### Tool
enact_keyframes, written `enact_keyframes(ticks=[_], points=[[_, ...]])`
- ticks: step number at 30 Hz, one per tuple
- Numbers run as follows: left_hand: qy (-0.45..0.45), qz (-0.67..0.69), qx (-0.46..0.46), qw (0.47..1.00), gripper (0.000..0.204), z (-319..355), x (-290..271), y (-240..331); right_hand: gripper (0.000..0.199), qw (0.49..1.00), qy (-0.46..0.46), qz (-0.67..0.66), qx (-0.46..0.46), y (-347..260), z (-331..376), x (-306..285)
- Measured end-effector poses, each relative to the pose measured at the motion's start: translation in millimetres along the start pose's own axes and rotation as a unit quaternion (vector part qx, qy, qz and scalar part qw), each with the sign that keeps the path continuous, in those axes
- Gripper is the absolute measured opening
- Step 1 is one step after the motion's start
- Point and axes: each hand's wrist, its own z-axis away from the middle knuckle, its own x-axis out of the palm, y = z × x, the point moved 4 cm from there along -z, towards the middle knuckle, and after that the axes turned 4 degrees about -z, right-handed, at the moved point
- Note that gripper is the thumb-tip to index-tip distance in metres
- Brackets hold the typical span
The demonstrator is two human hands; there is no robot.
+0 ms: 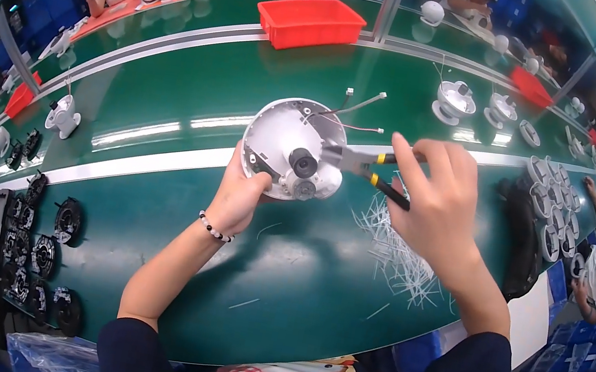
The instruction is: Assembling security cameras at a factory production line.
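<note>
My left hand (239, 195) is closed on the lower left rim of a round white camera housing (273, 130), held above the green bench with its hollow side up. A black lens (304, 162) sits inside it, and thin wires with white connectors (359, 108) stick out past its upper right rim. In my right hand (443, 200) is a pair of cutting pliers (356, 162) with black and yellow handles. The plier jaws reach the right edge of the housing, beside the lens; whether they grip anything there is hard to make out.
Thin white plastic strips (411, 266) lie heaped under my right hand. Black round circuit assemblies (44, 255) stand at the left, white rings (550, 203) at the right. Beyond the rail are a red bin (311, 22) and white housings (454, 102). Other people work farther off.
</note>
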Motion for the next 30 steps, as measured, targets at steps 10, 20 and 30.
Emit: enact_keyframes(ticks=[10, 20, 30], points=[[-0.048, -0.004, -0.031, 0.998, 0.062, 10.9, 7.9, 4.3, 0.051, 0.997, -0.004, 0.080, -0.013, 3.5, -21.3, 24.9], [-0.052, -0.019, -0.053, 0.997, 0.061, 7.8, 28.7, -2.9, 0.029, 0.986, -0.044, 0.154, -0.045, 18.4, -14.8, 36.5], [-0.062, 0.066, -0.091, 0.992, 0.058, -12.2, 22.6, -20.9, 0.049, 0.999, 0.024, -0.048, -0.004, 39.0, 12.4, -0.5]])
